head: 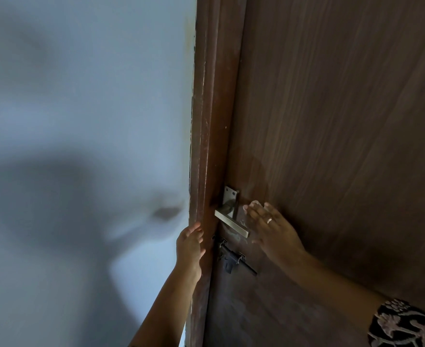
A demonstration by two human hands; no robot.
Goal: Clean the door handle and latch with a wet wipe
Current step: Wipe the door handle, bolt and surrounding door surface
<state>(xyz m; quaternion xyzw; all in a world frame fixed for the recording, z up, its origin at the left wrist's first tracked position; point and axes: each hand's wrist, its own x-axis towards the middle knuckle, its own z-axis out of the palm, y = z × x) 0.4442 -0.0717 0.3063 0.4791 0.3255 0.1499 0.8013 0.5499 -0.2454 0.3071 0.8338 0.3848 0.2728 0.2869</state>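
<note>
Door handle [232, 222]: silver lever, frame centre. Latch [234, 259]: dark bolt at its 6 o'clock. Right hand [271, 230]: fingers flat, pressing wet wipe [252, 204] at handle's 3 o'clock. Left hand [190, 244]: fingers loosely spread, steadying door frame [206, 146]. Advice: wrap wipe round lever.

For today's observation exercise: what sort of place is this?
Probably a doorway inside a home: a wooden door with a metal handle and a sliding latch, set in a frame beside a painted wall.
</note>
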